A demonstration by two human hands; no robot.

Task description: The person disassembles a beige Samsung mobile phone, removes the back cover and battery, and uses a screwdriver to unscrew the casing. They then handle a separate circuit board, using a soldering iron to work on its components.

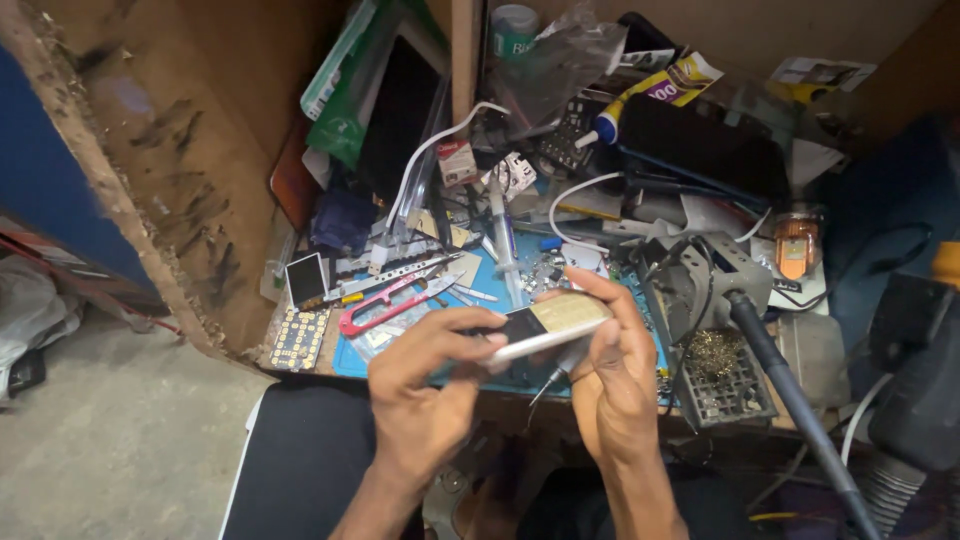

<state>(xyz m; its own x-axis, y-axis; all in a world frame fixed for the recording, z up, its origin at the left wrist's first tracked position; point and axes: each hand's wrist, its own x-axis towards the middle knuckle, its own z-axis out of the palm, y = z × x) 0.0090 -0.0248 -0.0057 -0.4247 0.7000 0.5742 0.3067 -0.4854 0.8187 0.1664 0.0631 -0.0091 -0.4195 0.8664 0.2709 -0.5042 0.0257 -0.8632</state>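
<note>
Phone (545,328): left hand (425,385) and right hand (612,375) are gripping opposite ends, steadying it level above the blue mat (350,362); red snips (385,305) lying beyond.

I hold a small phone (545,328) flat between both hands, just above the near edge of the blue work mat (350,362); its pale edge faces me, its gold-toned face up; a thin screwdriver (552,380) pokes out beneath it.

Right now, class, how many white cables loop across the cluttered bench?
2: one white cable arcs at upper centre, another white cable curves right of it; clutter may hide more.
</note>
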